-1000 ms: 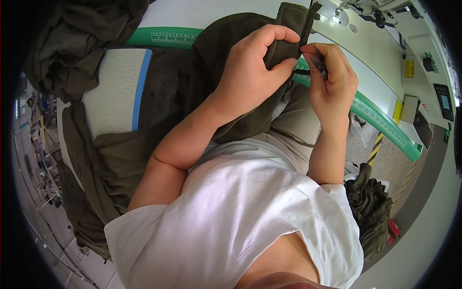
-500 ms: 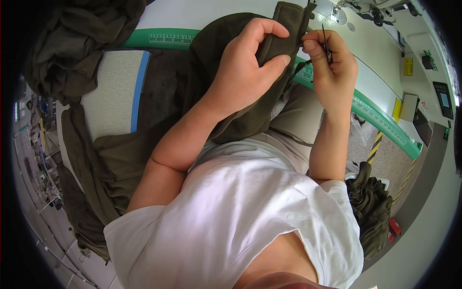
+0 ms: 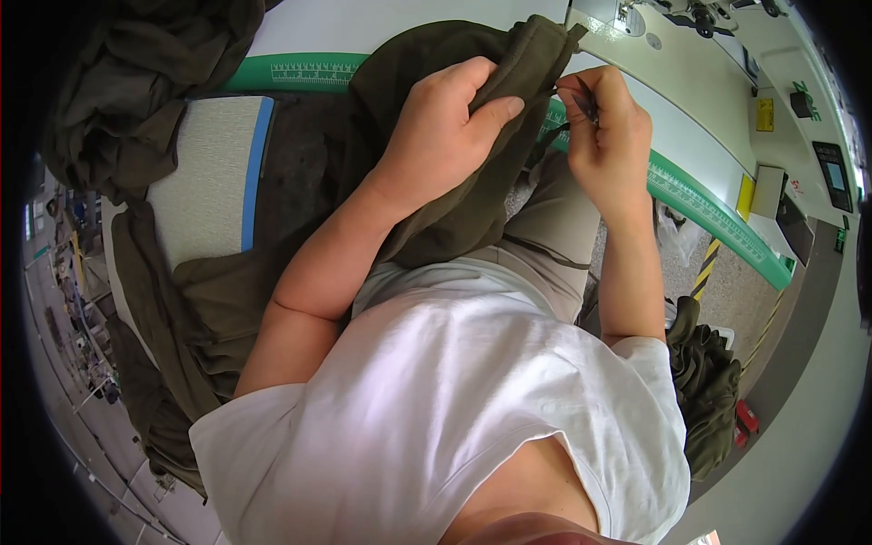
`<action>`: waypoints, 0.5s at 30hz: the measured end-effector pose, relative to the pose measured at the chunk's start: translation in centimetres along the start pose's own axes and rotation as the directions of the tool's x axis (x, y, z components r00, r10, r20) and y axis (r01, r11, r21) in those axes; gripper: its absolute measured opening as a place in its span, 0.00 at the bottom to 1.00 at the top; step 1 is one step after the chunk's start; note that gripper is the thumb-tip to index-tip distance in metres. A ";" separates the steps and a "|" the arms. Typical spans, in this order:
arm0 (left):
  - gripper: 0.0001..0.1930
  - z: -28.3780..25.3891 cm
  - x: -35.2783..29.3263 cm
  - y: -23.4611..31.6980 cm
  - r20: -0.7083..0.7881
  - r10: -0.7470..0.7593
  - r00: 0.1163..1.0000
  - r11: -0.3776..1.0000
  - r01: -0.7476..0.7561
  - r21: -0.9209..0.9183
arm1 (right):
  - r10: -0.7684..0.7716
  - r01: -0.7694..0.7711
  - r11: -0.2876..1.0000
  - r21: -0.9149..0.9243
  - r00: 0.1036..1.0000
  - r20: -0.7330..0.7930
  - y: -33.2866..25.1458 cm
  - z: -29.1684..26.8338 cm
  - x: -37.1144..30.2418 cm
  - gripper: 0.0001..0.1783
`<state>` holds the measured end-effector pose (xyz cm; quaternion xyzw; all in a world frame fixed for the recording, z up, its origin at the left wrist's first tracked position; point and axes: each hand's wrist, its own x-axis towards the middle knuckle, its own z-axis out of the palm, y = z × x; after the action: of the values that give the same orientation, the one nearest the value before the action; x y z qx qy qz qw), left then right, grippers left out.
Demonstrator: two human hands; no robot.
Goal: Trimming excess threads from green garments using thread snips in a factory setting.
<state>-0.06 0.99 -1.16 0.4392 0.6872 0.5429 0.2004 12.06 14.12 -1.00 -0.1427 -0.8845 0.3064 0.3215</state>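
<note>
A dark olive cloth garment (image 3: 531, 68) hangs over the near table edge and my lap. My left hand (image 3: 445, 127) grips its folded, thick edge, thumb on top and fingers curled round the far side. Just right of that edge is my right hand (image 3: 609, 136), closed around small dark thread snips (image 3: 585, 102) whose pointed blades stick up from the fist. Its thumb and forefinger are pinched close to the cloth edge. Whether they also hold a thread or a bit of cloth is too small to tell.
A green strip with ruler marks (image 3: 718, 218) runs along the table edge. White sewing machine parts (image 3: 627, 23) stand at the far right, beside a control panel (image 3: 833, 177). More olive cloth is heaped at left (image 3: 136, 82) and lower right (image 3: 704, 391). A pale blue-edged board (image 3: 209, 173) lies left.
Both hands have shifted slightly left and nearer. The cloth edge has turned and folded over in my left hand. The snips now tilt left in my right hand, with both blades showing.
</note>
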 end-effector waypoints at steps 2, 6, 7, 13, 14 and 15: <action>0.09 0.1 -0.1 0.0 0.014 0.080 0.997 0.995 -0.080 0.066 | -0.026 0.027 1.000 0.014 0.999 -0.034 -1.6 1.5 -0.8 0.10; 0.09 -1.2 -0.3 0.0 0.020 0.099 0.995 0.984 -0.100 0.146 | 0.043 -0.042 0.998 0.042 0.999 -0.020 0.3 -0.1 -0.1 0.09; 0.09 -1.4 -0.3 0.1 0.017 0.090 0.996 0.981 -0.091 0.170 | 0.082 -0.082 0.995 0.052 0.997 -0.005 0.6 -0.5 0.1 0.08; 0.09 -1.1 -0.8 0.1 0.046 0.099 0.994 0.985 -0.105 0.135 | 0.048 -0.045 0.994 0.100 0.998 -0.032 -0.7 0.6 -1.1 0.04; 0.08 -1.4 -0.8 -0.2 0.046 0.038 0.998 0.994 -0.042 0.096 | 0.127 -0.113 0.983 0.147 0.988 -0.093 0.3 -0.1 -0.6 0.03; 0.08 -1.6 -0.8 -0.3 0.047 -0.023 0.999 0.998 0.020 0.057 | 0.207 -0.176 0.964 0.197 0.967 -0.149 0.7 -0.5 -0.4 0.03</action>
<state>-0.96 -0.59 -1.08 0.4501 0.7020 0.5103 0.2102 12.66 14.68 -1.31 -0.2233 -0.8045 0.4026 0.3754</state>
